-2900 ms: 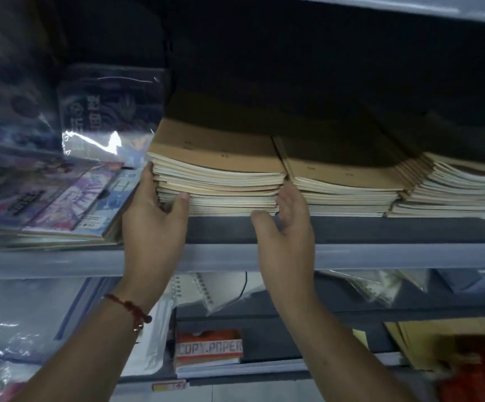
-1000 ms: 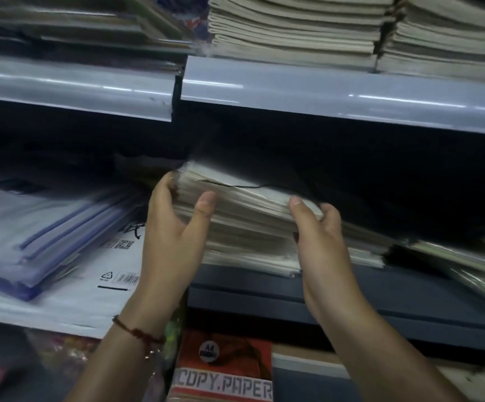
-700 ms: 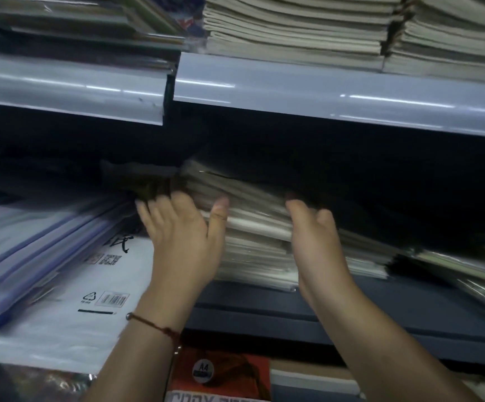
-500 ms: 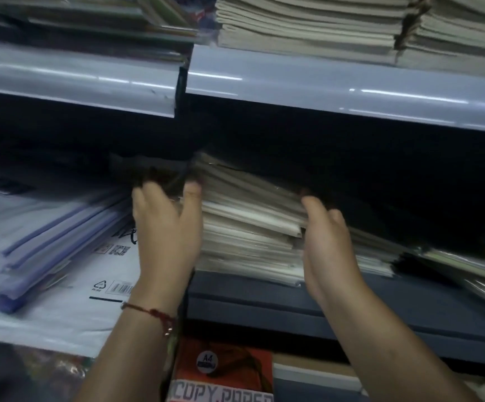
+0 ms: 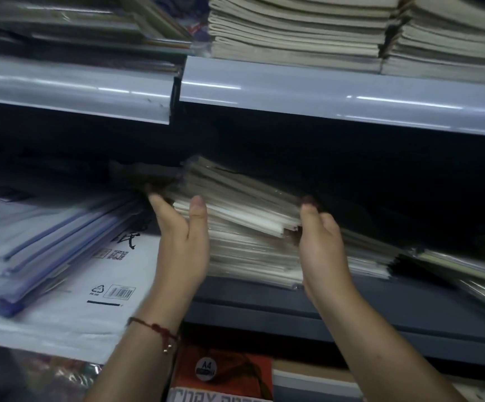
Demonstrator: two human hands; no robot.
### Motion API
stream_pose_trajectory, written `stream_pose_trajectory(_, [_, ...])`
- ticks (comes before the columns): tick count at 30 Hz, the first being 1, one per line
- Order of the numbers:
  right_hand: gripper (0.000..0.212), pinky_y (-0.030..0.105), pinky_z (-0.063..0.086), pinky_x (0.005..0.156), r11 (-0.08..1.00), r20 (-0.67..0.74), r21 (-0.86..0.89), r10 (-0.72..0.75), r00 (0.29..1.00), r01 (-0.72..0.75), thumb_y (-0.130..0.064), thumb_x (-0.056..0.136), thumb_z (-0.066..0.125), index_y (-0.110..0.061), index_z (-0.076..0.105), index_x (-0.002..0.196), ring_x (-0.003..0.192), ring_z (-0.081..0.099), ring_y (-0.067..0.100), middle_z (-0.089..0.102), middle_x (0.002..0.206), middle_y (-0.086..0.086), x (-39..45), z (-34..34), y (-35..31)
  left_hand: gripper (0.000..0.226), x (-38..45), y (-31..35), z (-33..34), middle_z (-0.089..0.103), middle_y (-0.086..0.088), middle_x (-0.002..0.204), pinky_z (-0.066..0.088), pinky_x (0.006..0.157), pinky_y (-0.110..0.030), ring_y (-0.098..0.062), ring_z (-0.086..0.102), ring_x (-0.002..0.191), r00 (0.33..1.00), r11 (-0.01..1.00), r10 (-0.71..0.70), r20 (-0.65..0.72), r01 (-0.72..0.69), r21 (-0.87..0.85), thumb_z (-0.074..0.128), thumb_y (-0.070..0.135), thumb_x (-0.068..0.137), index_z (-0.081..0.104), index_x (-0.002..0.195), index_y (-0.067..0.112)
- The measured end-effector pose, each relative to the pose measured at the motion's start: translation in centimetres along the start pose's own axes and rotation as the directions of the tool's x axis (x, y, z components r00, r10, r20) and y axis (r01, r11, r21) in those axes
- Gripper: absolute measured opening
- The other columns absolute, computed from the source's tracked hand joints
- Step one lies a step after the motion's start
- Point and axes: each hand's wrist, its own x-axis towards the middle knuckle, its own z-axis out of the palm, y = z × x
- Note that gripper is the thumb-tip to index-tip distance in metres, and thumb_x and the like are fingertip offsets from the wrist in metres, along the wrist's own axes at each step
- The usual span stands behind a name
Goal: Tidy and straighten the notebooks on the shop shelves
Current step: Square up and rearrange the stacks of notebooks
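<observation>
A stack of plastic-wrapped notebooks lies askew on the dark middle shelf, its upper part tilted and turned. My left hand presses flat against the stack's left side, thumb on the front edge. My right hand clasps the right front corner of the upper notebooks. On the shelf above, neat piles of brown-covered notebooks sit in a row. More wrapped notebooks slump to the right of the stack.
Blue-edged plastic folders and a white packet with a barcode lie on the left shelf section. A grey shelf lip overhangs the stack. An orange A4 copy-paper pack stands below.
My view dropped from the upper shelf to the middle one. Both hands left the brown pile and now squeeze the wrapped stack; the left hand slid from its front round to its left side.
</observation>
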Motion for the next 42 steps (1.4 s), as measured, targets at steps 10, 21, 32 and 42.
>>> stream_pose_trajectory(10, [0.03,0.021,0.047,0.091,0.944,0.028,-0.058,-0.323,0.946,0.325,-0.054,0.092,0.059,-0.038,0.063,0.118,0.11,0.058,-0.002,0.065,0.118,-0.018,-5.0,-1.6,3.3,0.078,-0.7,-0.7,-0.1,0.028,-0.006,0.154,0.033,0.116,-0.041,-0.02,0.034,0.139,0.957,0.982,0.17,-0.236,-0.146,0.118,0.052,0.056,0.096,0.024,0.152,0.01])
stream_pose_trajectory(21, [0.019,0.032,0.057,0.071,0.958,0.095,-0.015,-0.284,0.954,0.287,-0.027,0.085,0.078,-0.013,0.068,0.077,0.069,0.07,0.022,0.071,0.067,0.007,0.3,-0.5,2.3,0.124,-0.5,-0.5,0.0,0.011,-0.002,0.166,0.018,0.114,-0.023,-0.014,0.015,0.15,1.0,0.988,0.021,0.02,-0.024,0.151,0.084,0.048,0.069,0.004,0.158,0.017])
stream_pose_trajectory(32, [0.06,0.013,0.044,0.084,0.97,-0.134,0.196,-0.122,0.983,0.147,-0.043,0.084,0.075,-0.02,0.05,0.132,0.106,0.056,-0.008,0.058,0.128,-0.006,0.1,-4.0,4.3,0.124,-0.7,-0.5,-0.2,0.003,-0.004,0.166,0.012,0.12,-0.028,-0.014,0.005,0.152,0.995,0.976,0.095,0.011,-0.095,0.194,0.077,0.057,0.067,0.004,0.158,0.014])
stream_pose_trajectory(42, [0.03,0.007,0.045,0.068,0.972,-0.04,0.115,-0.201,0.979,0.204,-0.044,0.101,0.046,-0.016,0.058,0.103,0.086,0.06,-0.011,0.062,0.09,-0.02,-0.7,0.2,3.3,0.099,-0.9,-0.4,-0.2,0.031,0.007,0.144,0.028,0.114,-0.029,-0.009,0.031,0.135,0.984,0.982,0.172,-0.038,-0.168,0.088,0.066,0.071,0.074,0.029,0.147,0.015])
